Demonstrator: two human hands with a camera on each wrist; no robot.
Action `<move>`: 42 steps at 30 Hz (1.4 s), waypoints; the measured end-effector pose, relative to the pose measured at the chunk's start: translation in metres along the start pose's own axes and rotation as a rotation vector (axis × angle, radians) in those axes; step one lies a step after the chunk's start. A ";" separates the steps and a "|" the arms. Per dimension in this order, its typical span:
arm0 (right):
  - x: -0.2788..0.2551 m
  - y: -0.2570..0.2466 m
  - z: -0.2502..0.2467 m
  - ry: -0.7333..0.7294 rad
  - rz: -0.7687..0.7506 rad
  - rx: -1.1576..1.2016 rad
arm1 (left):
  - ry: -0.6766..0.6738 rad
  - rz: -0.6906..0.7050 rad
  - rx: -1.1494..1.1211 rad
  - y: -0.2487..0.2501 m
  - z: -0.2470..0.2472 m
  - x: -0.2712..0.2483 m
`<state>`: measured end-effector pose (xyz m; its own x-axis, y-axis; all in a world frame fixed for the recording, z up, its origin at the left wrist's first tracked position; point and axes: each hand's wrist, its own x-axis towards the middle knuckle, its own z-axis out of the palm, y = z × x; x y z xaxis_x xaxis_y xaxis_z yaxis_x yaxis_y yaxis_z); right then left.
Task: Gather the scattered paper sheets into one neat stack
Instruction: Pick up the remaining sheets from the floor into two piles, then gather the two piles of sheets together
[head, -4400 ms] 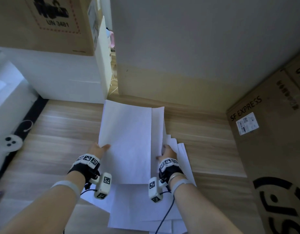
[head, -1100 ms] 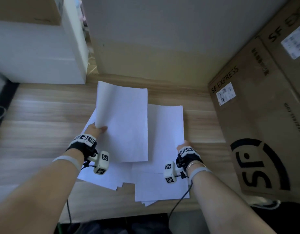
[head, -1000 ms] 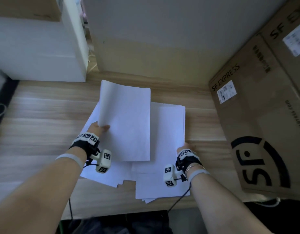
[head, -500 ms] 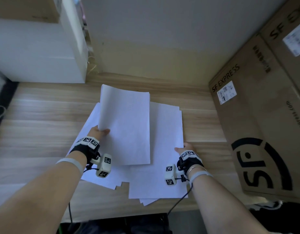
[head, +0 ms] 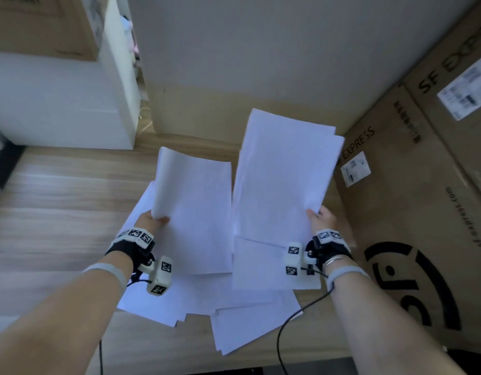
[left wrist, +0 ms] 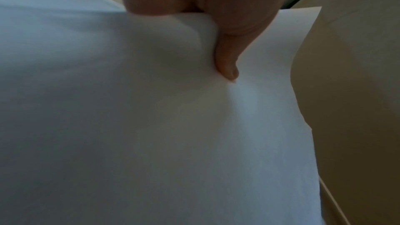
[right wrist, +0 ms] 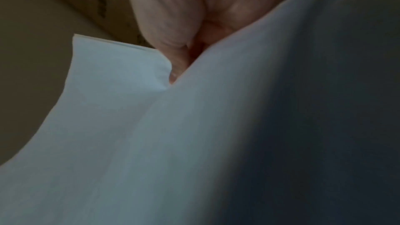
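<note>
Gripping one raised bundle (head: 196, 212) in the left hand (head: 150, 221) and another (head: 282, 185) in the right hand (head: 322, 219), the person had loose sheets (head: 247, 326) left scattered at the bench's (head: 58, 212) lower centre.

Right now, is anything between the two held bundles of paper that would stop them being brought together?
Nothing visible. The left hand pinches one bundle, the right hand the other bundle; they hang side by side above the loose sheets on the table, inner edges nearly meeting.
</note>
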<state>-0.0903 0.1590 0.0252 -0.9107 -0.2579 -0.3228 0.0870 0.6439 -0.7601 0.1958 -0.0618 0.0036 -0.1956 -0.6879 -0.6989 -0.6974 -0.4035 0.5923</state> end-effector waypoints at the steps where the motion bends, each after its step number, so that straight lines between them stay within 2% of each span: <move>1: -0.002 -0.001 0.013 -0.021 -0.013 0.001 | -0.019 0.022 -0.020 0.006 0.005 -0.001; 5: -0.021 -0.007 0.064 -0.175 -0.006 0.067 | -0.137 0.098 -0.071 0.027 0.023 -0.010; 9: -0.033 -0.024 0.088 -0.301 0.081 0.167 | -0.188 0.104 -0.181 0.042 0.025 -0.020; 10: -0.033 -0.029 0.089 -0.318 0.077 0.144 | -0.171 0.112 -0.223 0.046 0.024 -0.020; 13: -0.032 -0.047 0.087 -0.265 -0.007 0.123 | -0.259 0.092 -0.507 0.055 0.019 -0.023; 15: -0.033 -0.065 0.081 -0.202 -0.076 0.146 | -0.232 0.228 -0.460 0.063 0.013 -0.021; 17: -0.036 -0.085 0.073 -0.152 -0.141 0.199 | -0.119 0.367 -0.335 0.076 0.009 -0.019; 19: -0.038 -0.102 0.067 -0.143 -0.191 0.285 | -0.041 0.439 -0.356 0.092 0.005 -0.023; 22: -0.047 -0.118 0.058 -0.164 -0.217 0.375 | -0.036 0.539 -0.424 0.102 -0.001 -0.030; 24: -0.054 -0.121 0.052 -0.233 -0.219 0.463 | -0.062 0.579 -0.402 0.100 -0.003 -0.028; 31: -0.066 -0.100 0.064 -0.364 -0.119 0.313 | -0.114 0.566 -0.308 0.086 -0.004 -0.026; 35: -0.060 -0.099 0.067 -0.305 -0.094 0.366 | -0.065 0.557 -0.325 0.088 -0.004 -0.024; 38: -0.060 -0.089 0.071 -0.372 -0.066 0.282 | -0.123 0.440 -0.284 0.077 -0.004 -0.020; 40: -0.062 -0.074 0.080 -0.412 -0.023 0.156 | -0.122 0.356 -0.104 0.064 0.000 -0.016; 42: -0.059 -0.064 0.086 -0.387 -0.001 0.129 | -0.084 0.308 0.004 0.055 0.004 -0.012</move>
<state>-0.0071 0.0712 0.0441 -0.6935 -0.5263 -0.4920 0.1588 0.5545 -0.8169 0.1566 -0.0733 0.0431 -0.4544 -0.7251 -0.5175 -0.5990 -0.1812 0.7800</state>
